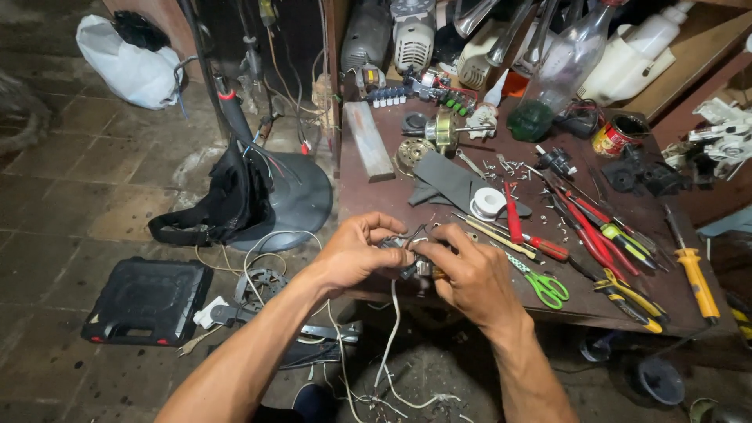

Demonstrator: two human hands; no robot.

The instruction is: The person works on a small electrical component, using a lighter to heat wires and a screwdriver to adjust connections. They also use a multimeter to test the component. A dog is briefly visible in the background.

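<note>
From the head camera, both hands meet over the near edge of a dark red workbench (368,188). The left hand (356,254) curls its fingers around a small dark electrical part (403,254), thumb on top, and the right hand (470,274) pinches the same part from the other side with thumb and forefinger. The part sits between the two hands, mostly hidden by the fingers, so its long axis cannot be told. A white wire (392,329) hangs down from it toward the floor, running roughly straight down.

Of packages, one white plastic bag (125,63) lies crumpled on the floor at the far left, and one small round tin (615,135) with a red and yellow label stands toward the right of the bench. One clear plastic bottle (560,66) leans at the back, its base a dark green. A flat black case (145,301) with red corners lies shut on the floor tiles at the left.

On the bench to the right of the hands lie one pair of green-handled scissors (544,286), one yellow-handled screwdriver (695,278), a red-handled screwdriver (540,247) and one white roll of tape (489,202). Several more red- and yellow-handled tools lie beside them, too crowded to count. A round grey fan base (301,196) stands on the floor just left of the bench.
</note>
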